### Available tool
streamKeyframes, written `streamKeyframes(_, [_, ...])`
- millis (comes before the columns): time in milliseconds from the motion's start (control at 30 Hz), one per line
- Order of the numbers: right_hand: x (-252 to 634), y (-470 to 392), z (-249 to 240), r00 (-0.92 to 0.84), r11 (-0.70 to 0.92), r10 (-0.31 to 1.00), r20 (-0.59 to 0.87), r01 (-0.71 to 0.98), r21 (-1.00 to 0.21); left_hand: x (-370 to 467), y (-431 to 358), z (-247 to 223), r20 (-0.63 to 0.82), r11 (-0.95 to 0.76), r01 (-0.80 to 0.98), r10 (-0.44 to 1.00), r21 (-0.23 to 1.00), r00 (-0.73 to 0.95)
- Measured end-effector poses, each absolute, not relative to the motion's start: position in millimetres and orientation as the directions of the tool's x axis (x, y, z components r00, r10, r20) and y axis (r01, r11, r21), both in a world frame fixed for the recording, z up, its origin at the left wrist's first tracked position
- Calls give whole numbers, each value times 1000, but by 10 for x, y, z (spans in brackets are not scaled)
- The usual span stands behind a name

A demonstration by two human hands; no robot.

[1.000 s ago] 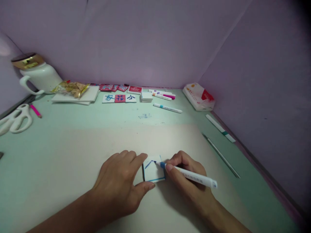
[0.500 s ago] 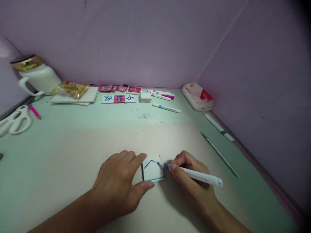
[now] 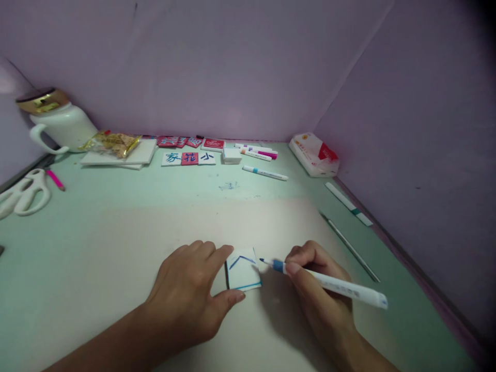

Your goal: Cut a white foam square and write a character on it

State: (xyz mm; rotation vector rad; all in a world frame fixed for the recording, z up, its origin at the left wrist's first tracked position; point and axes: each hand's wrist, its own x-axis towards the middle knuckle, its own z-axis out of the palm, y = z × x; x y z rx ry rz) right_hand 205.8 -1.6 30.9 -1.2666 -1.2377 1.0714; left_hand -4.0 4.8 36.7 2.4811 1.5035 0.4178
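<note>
Head view, looking down at our two hands low in the middle of a pale green tabletop (image 3: 116,206) walled by lilac panels. Our left hand (image 3: 189,289) lies flat, fingers together, with the fingertips and the thumb pressed against the left edge and near corner of a small white card (image 3: 243,273). The card lies flat on a cream sheet (image 3: 155,237) that covers the near part of the tabletop. It carries blue strokes: an angled peak near its far edge and a line along its near edge. Our right hand (image 3: 318,279) pinches a white marker with a blue tip (image 3: 329,283); the tip sits just to the right of the card, apart from it, and the barrel points away to the right.

Along the far edge we see a white jug with a gold lid (image 3: 58,121) at far left, a snack packet (image 3: 110,142) on white boards, three character cards (image 3: 188,158) in a row, a small stack of white cards (image 3: 231,155), and several markers (image 3: 260,152). A tissue pack (image 3: 315,154) sits at far right. White scissors (image 3: 23,191) lie at the left edge, with a pink pencil (image 3: 55,179) just beside them. A thin rod (image 3: 349,245) lies to the right of our right hand.
</note>
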Motion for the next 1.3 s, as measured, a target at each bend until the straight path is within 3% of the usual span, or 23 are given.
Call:
streamKeyframes(133, [2039, -87, 293, 35, 141, 989, 144, 73, -987, -33, 47, 389, 101, -447, 830, 892, 335, 440])
streamKeyframes(267, [1928, -148, 293, -10, 134, 991, 134, 193, -972, -18, 54, 416, 80, -428, 837, 900, 341, 428])
streamKeyframes(467, [1850, -144, 339, 70, 86, 991, 112, 302, -949, -6, 45, 459, 27, -384, 852, 916, 355, 401])
streamKeyframes(767, [1810, -129, 322, -45, 203, 978, 204, 438, -876, 4, 35, 483, -2, -356, 851, 922, 386, 387])
streamKeyframes(1300, [1791, -131, 282, -75, 231, 972, 222, 465, -855, 5, 28, 494, 12, -351, 842, 925, 411, 380])
